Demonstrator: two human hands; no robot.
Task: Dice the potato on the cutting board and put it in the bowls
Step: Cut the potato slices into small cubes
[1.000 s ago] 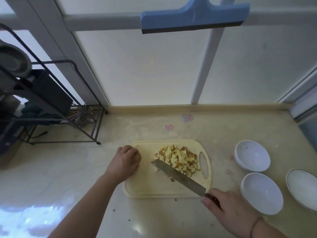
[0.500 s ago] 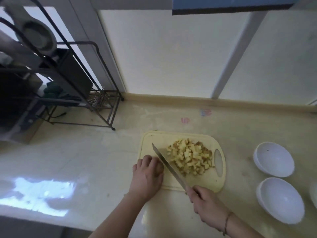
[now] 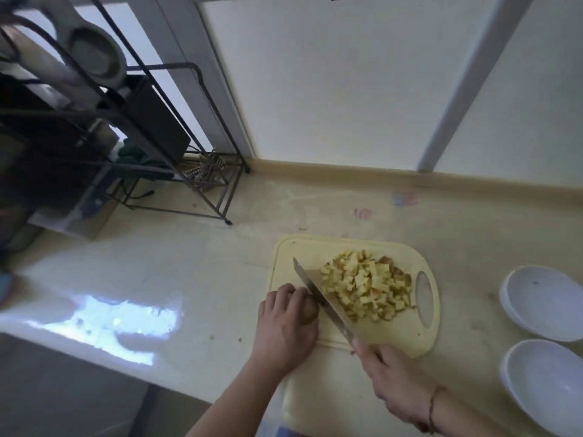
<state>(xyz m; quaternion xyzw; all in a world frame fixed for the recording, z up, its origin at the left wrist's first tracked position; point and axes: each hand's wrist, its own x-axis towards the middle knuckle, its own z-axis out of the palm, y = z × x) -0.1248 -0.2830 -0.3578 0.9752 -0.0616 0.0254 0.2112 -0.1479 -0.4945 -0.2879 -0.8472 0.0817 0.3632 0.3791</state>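
The left hand (image 3: 285, 326) lies on the near left corner of the cutting board (image 3: 407, 340), its fingers curled over a brownish piece of potato (image 3: 310, 310) that peeks out just beyond the fingertips on the thumb side; the fingers hold it down against the board. Touching that piece, on the side away from the left palm, runs the blade of the knife (image 3: 321, 299), which slants from a tip far ahead of the left fingertips back to the right hand (image 3: 391, 378). The right hand's fingers are wrapped round the knife handle, which they hide almost wholly, at the near edge of the board. Past the blade, on the side away from the left fingers, the diced potato (image 3: 367, 287) lies heaped in pale yellow cubes, some with bits of brown skin, reaching nearly to the board's oval grip hole. Well apart from the right hand's knuckles, farther out on the countertop (image 3: 189, 263), stand two white bowls (image 3: 542, 302), one behind the other, both without potato in them. Far beyond the left fingers a dark wire rack (image 3: 176, 171) stands on the countertop against the wall.
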